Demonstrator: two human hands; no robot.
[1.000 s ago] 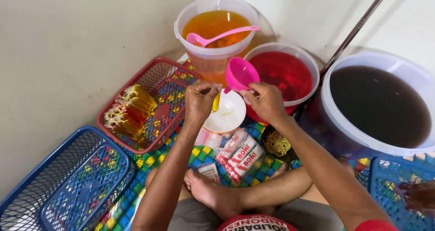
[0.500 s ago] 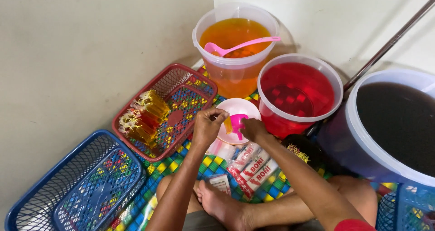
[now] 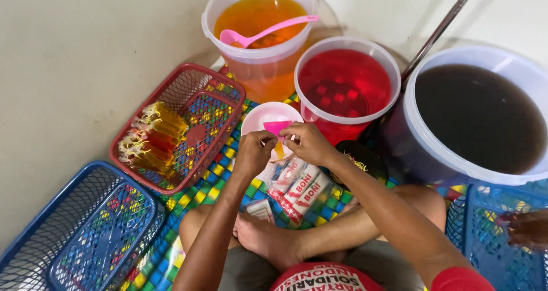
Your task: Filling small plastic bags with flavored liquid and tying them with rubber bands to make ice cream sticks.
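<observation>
Both hands pinched on it now — left hand (image 3: 254, 151) closed around the slim orange-filled bag (image 3: 279, 149), right hand (image 3: 309, 143) gripping the pink funnel (image 3: 276, 126) over the pink bowl (image 3: 264, 117) — best kept upright, neck tight.

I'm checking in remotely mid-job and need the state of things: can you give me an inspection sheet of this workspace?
Surface: multicoloured woven mat on a pale floor.
Job's things: pink funnel and a thin bag of orange liquid, held over a white bowl.
Clutter: orange drink bucket with pink ladle; red drink bucket; dark drink tub; red basket holding filled bags; blue basket; packs of bags.
Grippers: left hand and right hand pinch the funnel and bag.
Cables: nothing seen.
Surroundings: metal rod leaning on a pale wall; second blue basket at right.
</observation>
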